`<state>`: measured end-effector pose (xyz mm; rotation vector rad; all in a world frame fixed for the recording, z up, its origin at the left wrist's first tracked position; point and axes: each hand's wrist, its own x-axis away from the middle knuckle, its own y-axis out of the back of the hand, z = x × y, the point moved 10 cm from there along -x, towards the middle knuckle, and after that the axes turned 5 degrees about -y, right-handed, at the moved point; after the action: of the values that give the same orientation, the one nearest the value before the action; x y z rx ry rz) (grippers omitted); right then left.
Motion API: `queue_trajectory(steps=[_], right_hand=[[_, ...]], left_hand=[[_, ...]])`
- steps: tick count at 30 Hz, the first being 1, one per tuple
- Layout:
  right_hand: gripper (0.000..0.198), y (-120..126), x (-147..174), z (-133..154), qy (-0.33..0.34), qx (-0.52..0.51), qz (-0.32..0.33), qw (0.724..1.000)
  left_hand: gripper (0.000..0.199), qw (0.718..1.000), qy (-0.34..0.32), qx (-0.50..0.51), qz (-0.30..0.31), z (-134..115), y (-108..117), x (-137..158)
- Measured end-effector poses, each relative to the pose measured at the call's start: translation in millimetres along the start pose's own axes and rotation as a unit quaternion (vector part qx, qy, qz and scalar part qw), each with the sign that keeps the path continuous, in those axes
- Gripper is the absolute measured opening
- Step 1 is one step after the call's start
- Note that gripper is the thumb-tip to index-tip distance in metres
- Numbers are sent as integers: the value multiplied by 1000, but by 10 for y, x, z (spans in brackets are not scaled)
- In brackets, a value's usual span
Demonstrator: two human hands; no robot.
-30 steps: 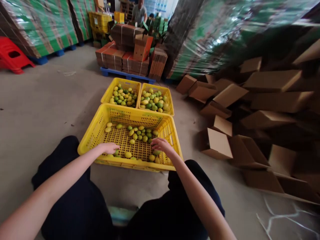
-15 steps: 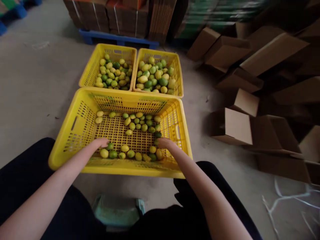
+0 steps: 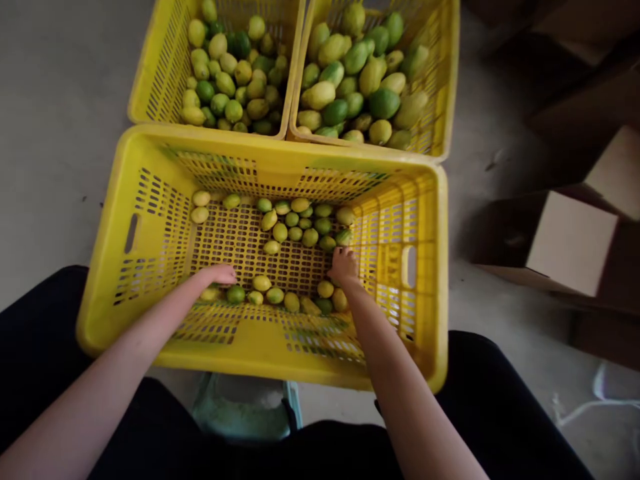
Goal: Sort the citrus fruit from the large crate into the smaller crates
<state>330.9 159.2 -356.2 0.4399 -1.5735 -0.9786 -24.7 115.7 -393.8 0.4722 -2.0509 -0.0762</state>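
A large yellow plastic crate [image 3: 280,363] is in front of me, with green and yellow lemons on its slatted floor. My left hand [image 3: 220,274] is inside at the near left, its fingers curled closed just above a green lemon [image 3: 235,294]. What it holds, if anything, is hidden. My right hand [image 3: 345,264] is by the right end, fingers bent downward and closed, right at a lemon [image 3: 327,243] in the far group. Its palm side is hidden. Along the near wall lies a row of lemons [image 3: 275,295]; two yellow ones [image 3: 200,215] sit at the far left.
Beyond stand two yellow crates of lemons, one at left [image 3: 165,80] and one at right [image 3: 447,93], against the front crate's far rim. Open cardboard boxes [image 3: 573,243] are on the floor at right. A teal stool [image 3: 240,407] is between my knees; white strapping [image 3: 595,403] lies at lower right.
My view has moved closer to the crates. My right hand has shifted toward the far lemons; my left hand has moved slightly inward, and the green lemon beside it no longer shows.
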Motion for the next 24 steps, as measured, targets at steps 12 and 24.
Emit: queue_trajectory(steps=[12,24], right_hand=[[52,-89,228,110,22,21,92,995],[57,1144,1409,1268,372,-261,228,861]], left_hand=[[14,998,43,-41,-4,-50,-20,144],[46,751,-142,644,40,-1855,102,434]])
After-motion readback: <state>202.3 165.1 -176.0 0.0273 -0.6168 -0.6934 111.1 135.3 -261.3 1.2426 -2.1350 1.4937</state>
